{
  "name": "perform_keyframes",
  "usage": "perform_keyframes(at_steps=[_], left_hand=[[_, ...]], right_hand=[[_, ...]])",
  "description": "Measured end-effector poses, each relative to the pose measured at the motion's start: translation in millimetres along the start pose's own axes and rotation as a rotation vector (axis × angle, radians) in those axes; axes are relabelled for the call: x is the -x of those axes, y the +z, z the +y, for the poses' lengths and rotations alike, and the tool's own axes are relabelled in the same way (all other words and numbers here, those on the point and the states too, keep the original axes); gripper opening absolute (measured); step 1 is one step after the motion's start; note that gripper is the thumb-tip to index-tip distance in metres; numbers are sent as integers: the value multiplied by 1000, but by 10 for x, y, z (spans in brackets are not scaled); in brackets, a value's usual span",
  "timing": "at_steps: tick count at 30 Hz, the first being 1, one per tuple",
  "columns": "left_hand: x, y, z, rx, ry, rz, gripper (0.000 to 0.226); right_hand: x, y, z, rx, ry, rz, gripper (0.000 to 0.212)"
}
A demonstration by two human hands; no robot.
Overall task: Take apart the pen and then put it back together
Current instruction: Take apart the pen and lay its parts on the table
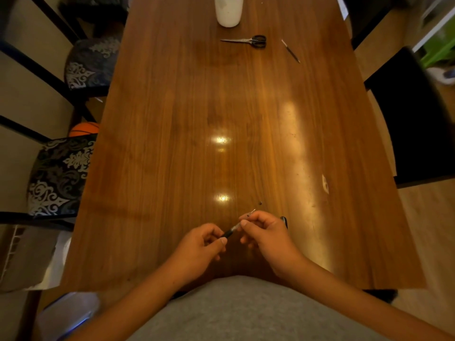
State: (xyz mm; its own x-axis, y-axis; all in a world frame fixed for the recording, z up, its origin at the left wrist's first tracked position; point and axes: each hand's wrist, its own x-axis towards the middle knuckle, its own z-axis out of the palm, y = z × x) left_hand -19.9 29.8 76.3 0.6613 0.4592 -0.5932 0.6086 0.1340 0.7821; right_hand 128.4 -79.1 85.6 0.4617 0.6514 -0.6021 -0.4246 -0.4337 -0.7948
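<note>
Pen [231,231] ends hidden in both grips, white cup [228,11] cut off at top edge

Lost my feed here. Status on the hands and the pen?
Left hand and right hand both pinching the pen above the table. Tiny loose part just beyond. Nothing in the way.

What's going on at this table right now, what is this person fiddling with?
A person seated at a wooden table is working on a pen with both bare hands. The left hand pinches its dark end while the right hand holds the clear end, where a thin tip pokes out. A tiny dark part lies just beyond the hands. Scissors, another thin pen-like stick and a white cup sit untouched at the far end.
</note>
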Motion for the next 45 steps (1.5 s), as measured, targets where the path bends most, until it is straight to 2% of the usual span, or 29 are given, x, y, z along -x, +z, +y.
perform_keyframes(at_steps=[7,14,17,22,25,28,30,36,45], left_hand=[[53,-122,-144,48,-26,49,13],[64,-226,-247,92,-54,108,25],[52,-261,-284,108,-62,125,25],[39,-314,-328,94,-80,137,21],[23,-333,-353,85,-95,142,19],[13,-356,-371,76,-104,147,17],[13,-376,-379,80,-105,156,17],[41,-439,-402,101,-107,182,20],[36,-456,-464,73,-99,225,16]], right_hand=[[-154,24,-86,15,-24,4,11],[-448,-45,-327,57,-97,105,17],[-624,-78,-311,198,-123,137,15],[-917,-57,-161,612,-95,179,18],[-1050,4,-98,782,-39,131,19],[-1119,77,-73,962,-4,82,31],[-1146,130,-74,1059,28,62,30],[-1172,217,-57,1157,83,56,21],[-1195,160,-13,1191,45,38,29]])
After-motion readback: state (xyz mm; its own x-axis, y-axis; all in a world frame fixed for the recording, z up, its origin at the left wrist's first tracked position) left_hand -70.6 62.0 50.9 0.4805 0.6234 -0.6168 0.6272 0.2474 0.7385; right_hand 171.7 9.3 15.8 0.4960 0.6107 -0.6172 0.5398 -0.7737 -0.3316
